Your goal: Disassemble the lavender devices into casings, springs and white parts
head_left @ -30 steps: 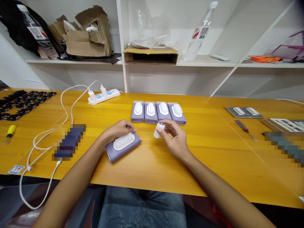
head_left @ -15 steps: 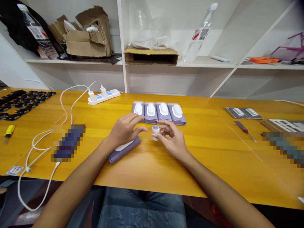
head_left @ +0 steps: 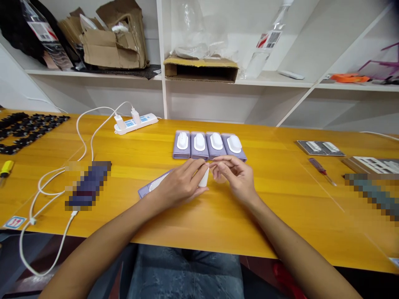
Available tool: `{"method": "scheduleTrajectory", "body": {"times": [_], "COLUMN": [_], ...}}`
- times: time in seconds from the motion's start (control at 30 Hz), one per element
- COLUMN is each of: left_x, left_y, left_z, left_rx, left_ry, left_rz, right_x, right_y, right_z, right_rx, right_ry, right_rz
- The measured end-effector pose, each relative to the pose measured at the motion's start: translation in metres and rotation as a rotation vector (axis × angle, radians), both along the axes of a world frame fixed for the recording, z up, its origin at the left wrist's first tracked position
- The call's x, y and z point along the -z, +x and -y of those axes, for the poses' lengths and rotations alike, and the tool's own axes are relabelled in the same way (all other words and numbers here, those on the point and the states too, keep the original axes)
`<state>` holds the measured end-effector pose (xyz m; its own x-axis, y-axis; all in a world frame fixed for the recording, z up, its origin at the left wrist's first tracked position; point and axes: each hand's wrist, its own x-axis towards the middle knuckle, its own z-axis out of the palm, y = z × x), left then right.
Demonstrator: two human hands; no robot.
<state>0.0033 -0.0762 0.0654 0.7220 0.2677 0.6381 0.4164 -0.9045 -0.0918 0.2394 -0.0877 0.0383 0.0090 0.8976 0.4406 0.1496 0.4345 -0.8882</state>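
Note:
Both my hands meet over the middle of the yellow table [head_left: 280, 216]. My left hand [head_left: 181, 185] and my right hand [head_left: 235, 178] pinch a small white cap [head_left: 204, 177] between their fingertips. Under my left hand lies a purple device with a white brush pad [head_left: 152, 186], mostly hidden by the hand. Just behind my hands, a row of several purple devices with white tops [head_left: 208, 145] stands side by side.
A white power strip [head_left: 135, 123] with white cables [head_left: 46, 187] is at the back left; black parts [head_left: 25, 126] and a yellow tool [head_left: 6, 168] lie far left. A red screwdriver [head_left: 321, 170] and grey trays [head_left: 319, 147] lie right. Shelves behind hold cardboard boxes [head_left: 199, 68] and bottles.
My left hand left the purple brush device and moved right to join my right hand on the white cap. The cap has dropped a little toward the table.

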Motion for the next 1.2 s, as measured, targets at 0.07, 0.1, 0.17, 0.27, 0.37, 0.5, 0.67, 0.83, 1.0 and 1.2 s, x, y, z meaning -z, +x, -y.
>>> {"method": "scheduleTrajectory", "body": {"times": [0.07, 0.1, 0.17, 0.27, 0.37, 0.5, 0.67, 0.83, 1.0, 1.2], "left_x": [0.004, 0.006, 0.009, 0.012, 0.014, 0.015, 0.015, 0.016, 0.018, 0.017], "left_y": [0.0, 0.001, 0.003, 0.006, 0.007, 0.007, 0.007, 0.008, 0.009, 0.008], "left_z": [0.001, 0.002, 0.003, 0.004, 0.004, 0.001, -0.003, -0.006, -0.008, -0.007], "left_rx": [-0.004, -0.005, -0.006, -0.011, -0.036, -0.067, -0.022, 0.013, 0.021, 0.051], "left_ry": [-0.055, -0.087, -0.152, -0.202, -0.191, -0.135, -0.123, -0.143, -0.1, -0.06], "left_rz": [0.031, 0.042, 0.048, 0.06, 0.09, 0.146, 0.203, 0.226, 0.286, 0.291], "right_x": [0.001, 0.001, 0.001, 0.003, 0.007, 0.006, -0.003, -0.007, -0.001, 0.003], "right_y": [0.009, 0.012, 0.015, 0.014, 0.014, 0.015, 0.004, -0.008, -0.013, -0.023], "right_z": [-0.003, -0.004, -0.004, -0.003, -0.004, -0.008, -0.002, 0.005, 0.005, 0.006], "right_rx": [0.218, 0.283, 0.356, 0.367, 0.284, -0.004, -0.313, -0.395, -0.415, -0.486], "right_ry": [0.139, 0.185, 0.154, -0.057, -0.13, -0.186, -0.327, -0.354, -0.4, -0.541], "right_rz": [0.284, 0.455, 0.775, 1.069, 0.986, 0.332, -0.292, -0.355, -0.422, -0.68]}}
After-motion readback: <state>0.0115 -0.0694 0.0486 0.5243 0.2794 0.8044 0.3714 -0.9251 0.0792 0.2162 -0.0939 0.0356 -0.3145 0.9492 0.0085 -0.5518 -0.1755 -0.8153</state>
